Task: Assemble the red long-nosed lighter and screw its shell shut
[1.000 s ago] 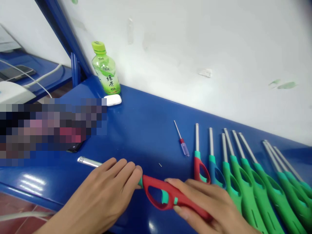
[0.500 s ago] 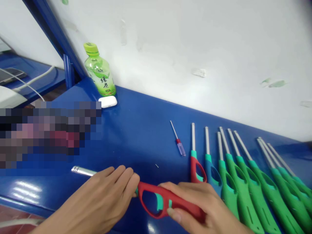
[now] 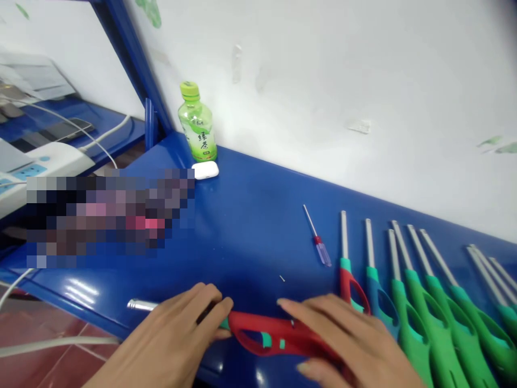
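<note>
A red long-nosed lighter (image 3: 274,340) with teal trigger lies across the front of the blue table (image 3: 250,215). My left hand (image 3: 177,339) is closed round its metal tube, whose tip (image 3: 137,305) sticks out to the left. My right hand (image 3: 347,345) grips the red handle from above, fingers curled over it. A small screw or pin (image 3: 282,278) lies just behind the lighter.
A row of several lighters, one red (image 3: 350,280), one blue (image 3: 375,291), the others green (image 3: 428,312), lies at the right. A small screwdriver (image 3: 318,243) lies beside them. A green tea bottle (image 3: 198,125) and a white case (image 3: 205,170) stand by the wall.
The view has shifted so that everything sits further right and lower. Both hands still hold the red lighter; my right fingers now cover more of its handle.
</note>
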`<state>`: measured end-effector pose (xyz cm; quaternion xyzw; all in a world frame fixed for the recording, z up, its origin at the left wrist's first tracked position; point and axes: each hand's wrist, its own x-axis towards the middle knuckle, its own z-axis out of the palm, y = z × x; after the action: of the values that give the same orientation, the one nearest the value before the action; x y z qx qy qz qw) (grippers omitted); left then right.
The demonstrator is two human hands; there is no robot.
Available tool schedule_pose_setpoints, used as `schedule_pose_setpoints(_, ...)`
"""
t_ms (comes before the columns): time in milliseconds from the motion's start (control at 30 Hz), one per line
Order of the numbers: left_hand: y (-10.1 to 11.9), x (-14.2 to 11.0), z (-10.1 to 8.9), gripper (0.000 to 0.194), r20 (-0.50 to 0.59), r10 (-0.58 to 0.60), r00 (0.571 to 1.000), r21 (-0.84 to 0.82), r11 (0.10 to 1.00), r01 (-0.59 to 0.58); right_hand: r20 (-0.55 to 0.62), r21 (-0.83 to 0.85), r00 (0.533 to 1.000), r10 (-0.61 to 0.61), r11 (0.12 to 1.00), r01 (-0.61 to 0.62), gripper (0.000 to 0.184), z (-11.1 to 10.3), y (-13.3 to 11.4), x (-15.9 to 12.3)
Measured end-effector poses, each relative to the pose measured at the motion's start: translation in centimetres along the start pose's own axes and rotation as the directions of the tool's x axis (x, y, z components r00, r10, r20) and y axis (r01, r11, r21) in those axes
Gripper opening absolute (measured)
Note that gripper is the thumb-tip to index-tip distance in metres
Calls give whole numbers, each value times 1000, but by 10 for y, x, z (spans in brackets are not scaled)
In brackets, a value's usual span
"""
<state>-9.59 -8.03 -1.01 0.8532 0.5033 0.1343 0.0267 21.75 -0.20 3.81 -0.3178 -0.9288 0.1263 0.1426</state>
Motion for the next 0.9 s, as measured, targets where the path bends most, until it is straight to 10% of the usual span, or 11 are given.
schedule_pose_setpoints(133,-11,-16,2,83,113,-52,992,36,998,49,-207,-162,974,87,979,-122,34,-9,18,4)
schedule_pose_setpoints(367,-14,-3,-9,52,-158,-16,987,4,1000,17,-231,-359,930,285,864,-353,48,-20,63,13)
schedule_pose_setpoints(900,-16,-8,4,55,-171,-36,985,-92,996,21,11,-319,985,171,934,-159,23,-3,77,38)
